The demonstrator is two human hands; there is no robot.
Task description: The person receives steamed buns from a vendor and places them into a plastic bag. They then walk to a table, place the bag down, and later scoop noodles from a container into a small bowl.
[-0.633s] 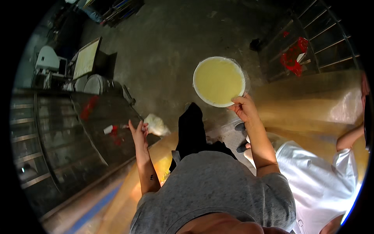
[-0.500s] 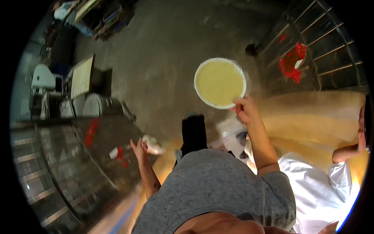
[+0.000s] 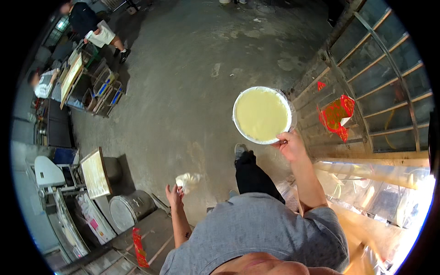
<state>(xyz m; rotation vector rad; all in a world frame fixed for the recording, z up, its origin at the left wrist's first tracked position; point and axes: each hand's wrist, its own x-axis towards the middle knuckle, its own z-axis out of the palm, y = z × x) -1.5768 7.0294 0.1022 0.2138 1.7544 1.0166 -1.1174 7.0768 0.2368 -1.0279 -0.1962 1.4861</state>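
In my right hand (image 3: pixel 288 143) is a round white tub (image 3: pixel 236 120), held out ahead of me by its near right rim. Pale yellow, smooth-topped contents (image 3: pixel 261 114) fill it almost to the edge, and thin clear film seems to stick out on its right side. Lower on the left, my left hand (image 3: pixel 174 196) is closed on a crumpled off-white bundle (image 3: pixel 188 182), a cloth or a bag; I cannot make out which. The bundle hangs over the concrete floor, apart from the tub.
A barred door (image 3: pixel 366 87) with torn red paper stands at the right. To the left are a metal drum (image 3: pixel 123 213), a light board (image 3: pixel 95 173) and a white machine (image 3: pixel 49 171). Two people (image 3: pixel 87 23) are at the far left, near a table (image 3: pixel 72 75) and a metal rack (image 3: pixel 104 89).
I have stepped forward through the doorway. The tub remains in my right hand and the bundle in my left. The white-shirted person at my right has gone out of view.
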